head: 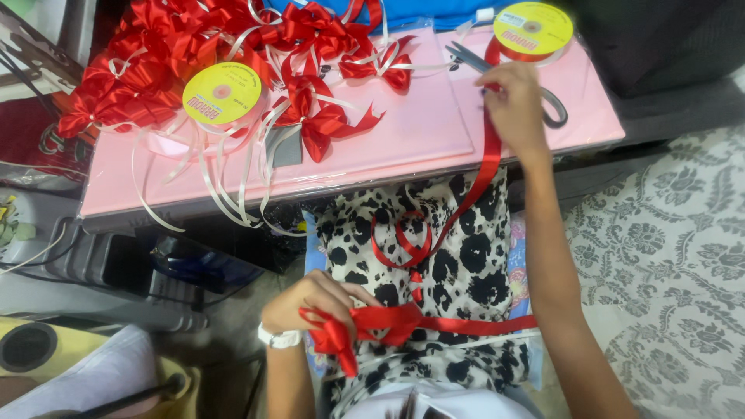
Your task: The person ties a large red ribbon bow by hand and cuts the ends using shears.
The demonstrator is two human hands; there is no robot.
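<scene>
A: Nearest, what is in the hands?

B: The left hand (310, 304), at about 7 o'clock in the view, is pinched shut on a half-made red bow (341, 334) over the lap. A ribbon (481, 182) runs from that bow across the black-and-white spotted cloth (466, 256), loops once, then climbs toward 1 o'clock.

A: And the right hand?

B: The right hand (512, 105) is out over the worktop (403, 140), fingers curled down onto the ribbon where it crosses the pink sheet. It seems to pinch the band, but the grip itself is hidden under the hand. Scissors (547, 101) lie just beside it, partly under the hand; I cannot tell whether the fingers touch them.

A: How far along does the work look?

B: I judge it well under way. A big pile of bows (186, 46) sits at 10 to 11 o'clock, more spilling toward 12, each with thin white ties. The bow in the lap is not finished: its ribbon is uncut and joined to the spool (533, 31) at 1 o'clock.

A: Anything else far off?

B: A second spool (223, 95) with a yellow face lies at 11 o'clock among loose white ribbon (225, 178) hanging over the front edge.
</scene>
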